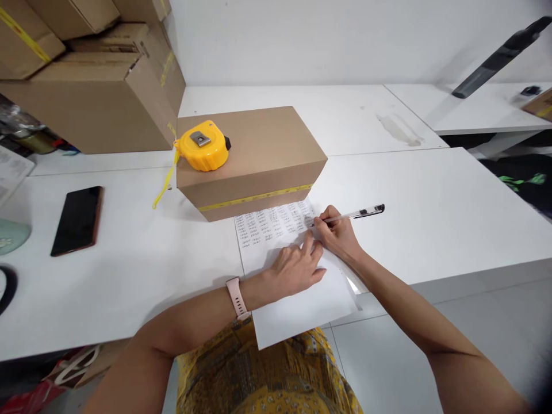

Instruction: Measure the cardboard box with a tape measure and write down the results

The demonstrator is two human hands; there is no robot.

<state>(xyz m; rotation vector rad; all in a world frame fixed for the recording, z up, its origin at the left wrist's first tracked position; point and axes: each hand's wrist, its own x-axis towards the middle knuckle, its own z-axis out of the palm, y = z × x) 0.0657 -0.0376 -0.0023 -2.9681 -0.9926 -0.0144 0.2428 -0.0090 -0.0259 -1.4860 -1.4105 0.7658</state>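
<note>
My right hand (338, 233) grips a pen (357, 213) with a clear barrel and black cap end, its tip down at the right side of a paper sheet (284, 316). Rows of small handwriting fill the upper part of the sheet, and its lower end hangs past the table edge. Flat on the paper lies my left hand (297, 267), fingers spread and close to the right hand. A closed cardboard box (259, 138) with yellow tape stands over the sheet's top end. On the box rests a yellow tape measure (204, 145) with a wrist strap.
Stacked cardboard boxes (95, 98) stand at the back left. A dark phone (78, 221) lies on the white table (431, 213), left of the box. A pale green object (12, 236) shows at the left edge. A long dark device (500, 57) is at the back right.
</note>
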